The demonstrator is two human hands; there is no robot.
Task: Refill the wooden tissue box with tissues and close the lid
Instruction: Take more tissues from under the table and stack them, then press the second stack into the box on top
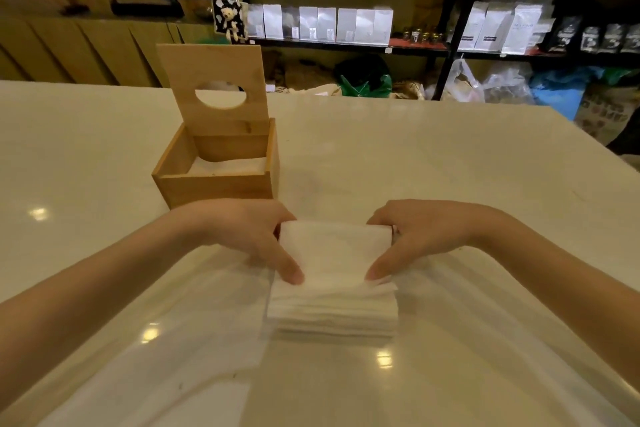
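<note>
The tissues (334,274) are sitting as a thick white stack on the counter (450,166), toward its near edge, with the box (214,170) just beyond and to the left, its lid (213,87) standing upright and a thin layer of white showing at the bottom. The stack is looking light, soft and loose: the near sheets are fanning out unevenly, so a one-sided lift would likely be letting it sag or shed layers. Squeezing it from both sides, low down and evenly, seems the safest hold. The left hand (249,236) is curling around the stack's left side, thumb lying on the top sheet near the front. The right hand (415,239) is mirroring it on the right side, thumb also pressing on top. Both grips are closing on the stack, which is resting on the counter as far as can be told.
</note>
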